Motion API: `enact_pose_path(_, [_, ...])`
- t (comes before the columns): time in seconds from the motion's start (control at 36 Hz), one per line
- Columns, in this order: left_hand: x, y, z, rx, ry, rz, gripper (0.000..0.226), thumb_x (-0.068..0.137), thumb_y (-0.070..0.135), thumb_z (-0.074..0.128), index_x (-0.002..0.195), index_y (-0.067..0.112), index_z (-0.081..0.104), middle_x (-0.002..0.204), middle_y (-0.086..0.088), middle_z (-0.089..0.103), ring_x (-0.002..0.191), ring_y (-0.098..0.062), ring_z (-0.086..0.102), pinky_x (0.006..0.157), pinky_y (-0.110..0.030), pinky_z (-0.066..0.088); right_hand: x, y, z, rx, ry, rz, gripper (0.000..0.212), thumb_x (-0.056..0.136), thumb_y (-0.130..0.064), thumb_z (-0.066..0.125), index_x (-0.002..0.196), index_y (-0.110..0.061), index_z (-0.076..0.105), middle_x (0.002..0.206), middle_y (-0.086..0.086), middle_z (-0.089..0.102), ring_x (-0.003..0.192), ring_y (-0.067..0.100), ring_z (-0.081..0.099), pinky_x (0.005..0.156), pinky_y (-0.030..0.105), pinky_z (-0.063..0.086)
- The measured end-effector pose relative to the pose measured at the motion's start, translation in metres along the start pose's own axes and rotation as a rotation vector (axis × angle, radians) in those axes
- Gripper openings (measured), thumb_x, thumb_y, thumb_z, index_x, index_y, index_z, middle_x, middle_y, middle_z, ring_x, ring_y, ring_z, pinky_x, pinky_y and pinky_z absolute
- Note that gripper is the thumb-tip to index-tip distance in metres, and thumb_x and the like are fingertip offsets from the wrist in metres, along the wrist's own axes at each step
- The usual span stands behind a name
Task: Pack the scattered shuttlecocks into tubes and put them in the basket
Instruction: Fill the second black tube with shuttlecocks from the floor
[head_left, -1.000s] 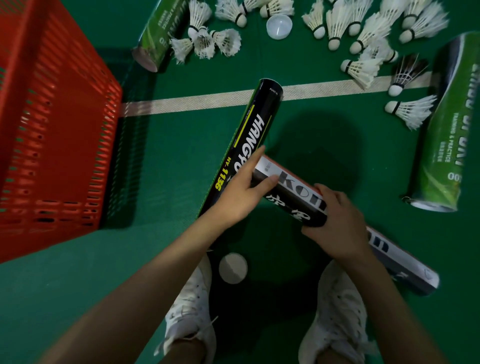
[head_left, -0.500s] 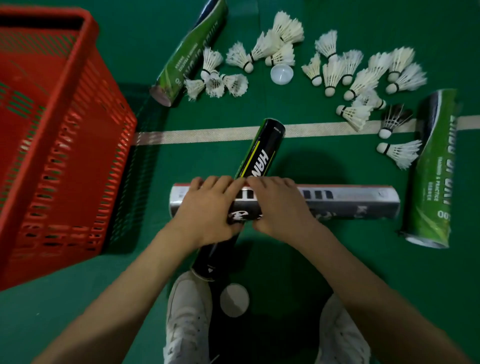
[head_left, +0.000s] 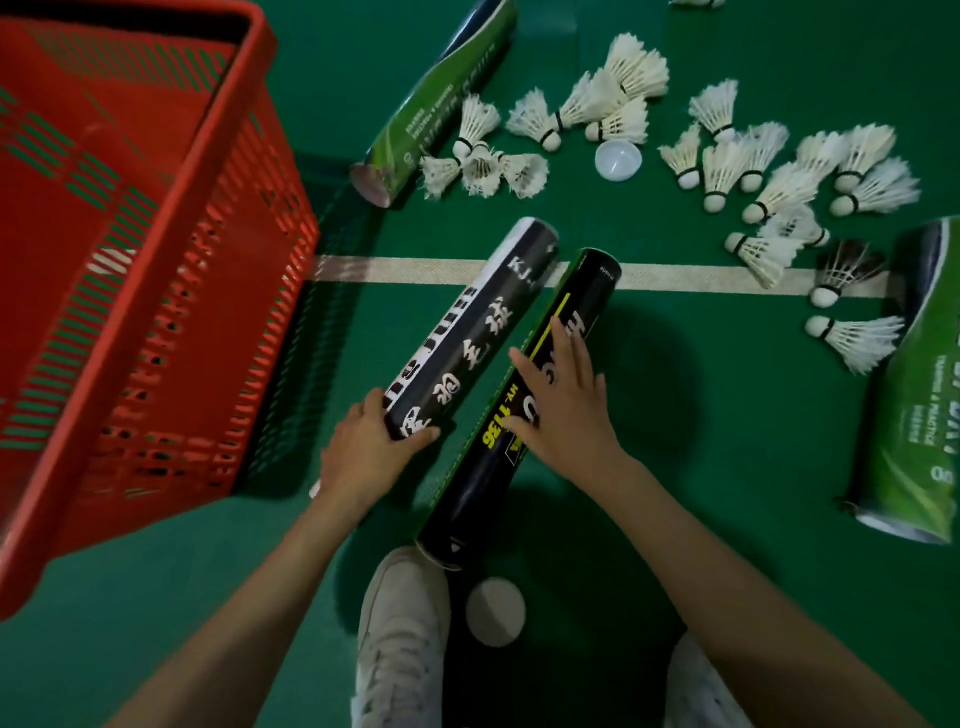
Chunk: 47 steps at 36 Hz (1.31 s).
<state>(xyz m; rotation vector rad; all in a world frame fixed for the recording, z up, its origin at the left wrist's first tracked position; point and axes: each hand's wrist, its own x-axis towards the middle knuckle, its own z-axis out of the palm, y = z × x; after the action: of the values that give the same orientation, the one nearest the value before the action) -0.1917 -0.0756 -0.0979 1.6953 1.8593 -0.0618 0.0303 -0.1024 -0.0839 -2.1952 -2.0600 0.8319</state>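
My left hand (head_left: 366, 449) grips the near end of a black-and-silver tube (head_left: 470, 327), which points away toward the white court line. Beside it on the right lies a black tube with yellow lettering (head_left: 498, 447); my right hand (head_left: 563, 402) rests on top of it with fingers spread, and I cannot tell whether it grips. A red basket (head_left: 156, 291) stands on the left. Several white shuttlecocks (head_left: 779, 192) lie scattered across the far floor. One green tube (head_left: 441, 98) lies at the back, another green tube (head_left: 914, 384) at the right edge.
A round white tube cap (head_left: 495, 612) lies between my white shoes (head_left: 402, 639). Another clear cap (head_left: 618, 161) sits among the shuttlecocks. One dark-feathered shuttlecock (head_left: 844, 270) lies near the right green tube. The white court line (head_left: 395, 271) crosses the green floor.
The black-and-silver tube swung from lying crosswise over the black tube to pointing away, left of it. My right hand left it and came down on the black tube.
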Motion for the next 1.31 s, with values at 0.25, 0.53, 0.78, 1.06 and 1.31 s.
enact_pose_path(0.25, [-0.008, -0.009, 0.015, 0.050, 0.077, 0.145, 0.087, 0.082, 0.064, 0.052, 0.150, 0.022, 0.018, 0.149, -0.009, 0.031, 0.136, -0.028, 0.031, 0.110, -0.045, 0.028, -0.011, -0.001, 0.026, 0.080, -0.117, 0.007, 0.120, 0.061, -0.082, 0.060, 0.152, -0.031, 0.000, 0.151, -0.001, -0.037, 0.138, 0.025, -0.035, 0.114, 0.058, 0.021])
enact_pose_path(0.53, [-0.015, 0.000, 0.021, -0.091, -0.067, 0.252, 0.079, 0.087, 0.050, 0.056, 0.150, 0.025, 0.016, 0.146, -0.008, 0.033, 0.127, -0.027, 0.040, 0.106, -0.041, 0.036, -0.004, -0.010, 0.026, 0.409, -0.091, 0.079, 0.120, 0.068, -0.046, 0.081, 0.152, -0.026, -0.003, 0.151, 0.001, -0.037, 0.145, 0.021, 0.002, 0.116, 0.039, 0.018])
enact_pose_path(0.78, [0.016, 0.030, 0.023, -0.031, 0.132, 0.289, 0.062, 0.094, 0.035, 0.051, 0.148, 0.017, 0.025, 0.154, -0.012, 0.023, 0.141, -0.031, 0.021, 0.114, -0.047, 0.021, 0.026, 0.002, 0.027, 0.726, 0.041, 0.104, 0.069, 0.088, -0.019, 0.066, 0.146, -0.023, 0.029, 0.159, 0.000, 0.002, 0.143, 0.019, 0.022, 0.115, 0.040, 0.029])
enact_pose_path(1.06, [-0.029, 0.029, 0.046, 0.204, 0.154, 0.747, 0.039, 0.078, 0.015, 0.068, 0.116, 0.009, 0.062, 0.135, -0.020, 0.048, 0.132, -0.039, 0.036, 0.108, -0.063, 0.023, -0.069, 0.011, 0.058, 0.299, -0.252, -0.099, 0.039, 0.084, -0.030, 0.069, 0.112, -0.006, 0.057, 0.112, 0.010, 0.053, 0.105, 0.026, 0.051, 0.084, 0.030, 0.038])
enact_pose_path(1.31, [-0.057, 0.019, 0.059, 0.315, 0.071, 0.807, 0.026, 0.079, 0.008, 0.066, 0.105, 0.008, 0.068, 0.131, -0.020, 0.052, 0.134, -0.038, 0.037, 0.113, -0.052, 0.018, -0.106, 0.004, 0.097, -0.098, -0.358, -0.315, 0.038, 0.081, -0.037, 0.066, 0.107, -0.010, 0.058, 0.109, 0.011, 0.053, 0.108, 0.029, 0.044, 0.083, 0.038, 0.038])
